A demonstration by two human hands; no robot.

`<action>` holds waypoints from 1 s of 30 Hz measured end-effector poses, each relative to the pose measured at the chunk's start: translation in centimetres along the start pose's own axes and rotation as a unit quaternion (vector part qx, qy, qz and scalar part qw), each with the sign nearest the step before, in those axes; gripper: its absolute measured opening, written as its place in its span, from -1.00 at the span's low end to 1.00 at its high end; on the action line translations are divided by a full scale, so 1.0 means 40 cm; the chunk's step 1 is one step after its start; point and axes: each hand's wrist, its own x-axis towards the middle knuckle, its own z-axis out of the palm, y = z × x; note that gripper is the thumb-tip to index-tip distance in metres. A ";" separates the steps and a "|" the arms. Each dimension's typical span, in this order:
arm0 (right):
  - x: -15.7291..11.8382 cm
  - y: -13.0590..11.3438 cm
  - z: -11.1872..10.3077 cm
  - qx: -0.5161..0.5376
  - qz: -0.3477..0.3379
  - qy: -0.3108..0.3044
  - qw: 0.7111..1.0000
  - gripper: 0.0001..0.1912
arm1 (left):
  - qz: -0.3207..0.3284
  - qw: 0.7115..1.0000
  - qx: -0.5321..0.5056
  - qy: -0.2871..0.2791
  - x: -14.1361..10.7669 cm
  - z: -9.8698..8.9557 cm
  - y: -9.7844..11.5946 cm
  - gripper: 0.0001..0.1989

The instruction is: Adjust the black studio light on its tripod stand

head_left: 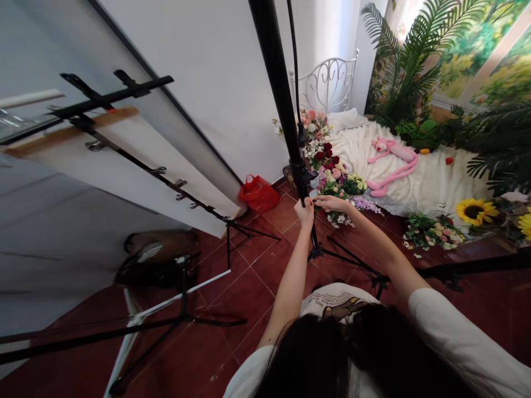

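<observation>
Left hand (306, 211) is wrapped round the black stand (281, 83), near the flowers (333, 174); right hand (333, 203) sits beside it, fingers bent, can't tell if it's pinching anything. I'd keep that left grip snug. Smooth round tube, hard square-cut tiles (228, 293).

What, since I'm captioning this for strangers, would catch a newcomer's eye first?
Probably the pink plush toy lying on the cream bedding, upper right. Next, the black pole descending from top centre, with the left hand around it and the right hand close by. Then the red bag, left of both hands.
</observation>
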 end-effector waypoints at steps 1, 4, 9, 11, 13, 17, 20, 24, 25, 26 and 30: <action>0.008 -0.012 -0.006 -0.034 0.007 -0.003 0.999 -0.76 | -0.003 1.000 0.002 0.000 0.000 0.000 0.000 -0.28; 0.024 -0.040 -0.006 -0.088 0.040 -0.005 0.995 -0.77 | -0.006 1.000 0.009 -0.002 0.001 -0.002 -0.006 -0.29; 0.009 -0.038 0.021 0.002 0.042 0.057 0.998 -0.60 | 0.004 1.000 0.006 0.000 0.005 -0.001 -0.022 -0.29; -0.007 -0.039 0.017 0.021 -0.011 0.098 0.995 -0.61 | 0.002 1.000 0.004 0.003 0.007 0.000 -0.026 -0.29; -0.024 -0.057 0.008 0.036 -0.086 0.106 0.990 -0.66 | -0.002 1.000 0.001 0.007 0.007 0.001 -0.030 -0.29; -0.056 -0.150 0.031 0.027 -0.230 0.038 0.972 -0.30 | -0.010 1.000 -0.002 0.012 0.007 0.003 -0.031 -0.29; -0.055 -0.247 0.102 0.001 -0.313 0.048 0.949 -0.20 | -0.014 1.000 0.003 0.010 0.007 0.004 -0.025 -0.27; -0.014 -0.343 0.186 0.004 -0.351 0.101 0.931 -0.42 | -0.021 1.000 -0.011 -0.011 0.007 -0.002 -0.011 -0.27; -0.003 -0.354 0.197 0.004 -0.349 0.113 0.930 -0.46 | -0.025 0.999 -0.017 -0.019 0.007 -0.005 -0.008 -0.26; 0.007 -0.359 0.204 0.003 -0.346 0.128 0.930 -0.49 | -0.028 0.999 -0.022 -0.027 0.007 -0.009 -0.006 -0.26; 0.020 -0.342 0.226 -0.015 -0.333 0.257 0.907 -0.51 | -0.034 0.998 -0.043 -0.016 0.003 -0.029 -0.014 -0.24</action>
